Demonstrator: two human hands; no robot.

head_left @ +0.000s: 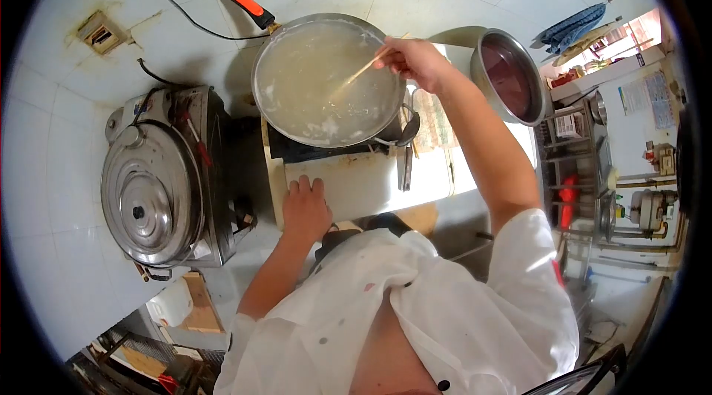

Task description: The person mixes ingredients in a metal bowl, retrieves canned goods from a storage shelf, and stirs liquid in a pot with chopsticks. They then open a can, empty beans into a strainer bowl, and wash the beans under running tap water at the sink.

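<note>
A large wide pan (257,98) with an orange-and-black handle (247,3) holds cloudy, pale liquid with white foam on top. My right hand (417,63) is over the pan's right rim, closed round wooden chopsticks (363,71). Their tips dip into the liquid near the middle; whatever lies under the surface is hard to see. My left hand (306,206) rests palm down on the front edge of the white counter (348,186), fingers stretched out and holding nothing. Below the pan, a dark cooker (285,149) is partly hidden.
A metal pot (539,107) with reddish-brown liquid stands right of the pan. At the left is a big steel cooker with a round lid (152,206). A black cord (178,9) runs along the tiled wall to the pan's back. Shelving (567,150) stands at the far right.
</note>
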